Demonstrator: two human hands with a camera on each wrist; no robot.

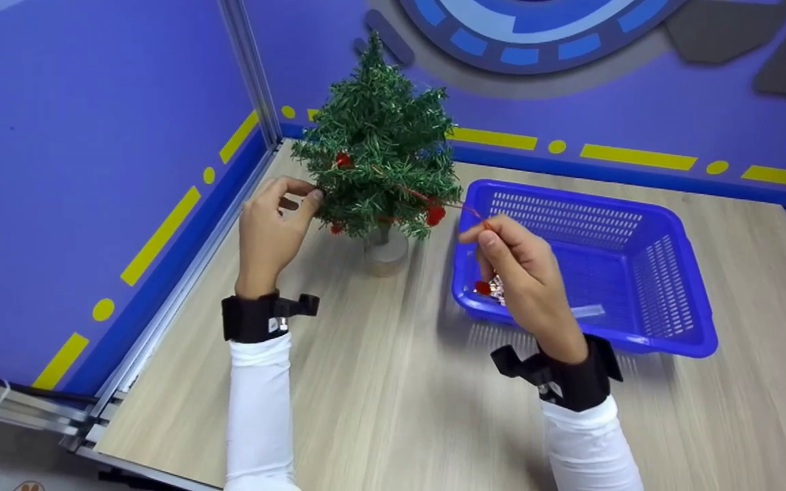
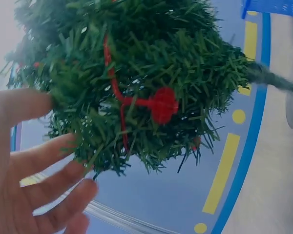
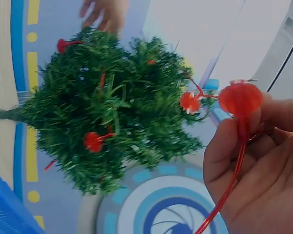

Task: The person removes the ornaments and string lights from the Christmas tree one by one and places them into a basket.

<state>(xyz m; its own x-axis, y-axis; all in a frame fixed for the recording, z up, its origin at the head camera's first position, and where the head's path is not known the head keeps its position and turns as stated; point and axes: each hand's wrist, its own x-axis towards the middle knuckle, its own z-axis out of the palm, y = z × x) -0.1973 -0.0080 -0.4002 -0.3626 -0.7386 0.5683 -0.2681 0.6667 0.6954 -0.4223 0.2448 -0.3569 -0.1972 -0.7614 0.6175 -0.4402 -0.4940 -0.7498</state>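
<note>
Plenty going on: the left hand (image 1: 271, 221) spreads at the tree (image 1: 376, 126), the right hand (image 1: 526, 269) pinches the red lantern string (image 3: 240, 100); draping looks underway, next wants guiding it round.

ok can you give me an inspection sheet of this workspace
Surface: wood-grain table, carrying tree and basket.
Job's things: tree upright on its base; red lantern string runs from it to the right hand.
Clutter: shiny pieces and a pale strip inside the basket.
Hands: left hand at the tree's edge, fingers apart; right hand pinches the string beside a lantern.
Cables: apparent dark cable along the lower-left metal frame.
Surroundings: blue panels with yellow markings.
</note>
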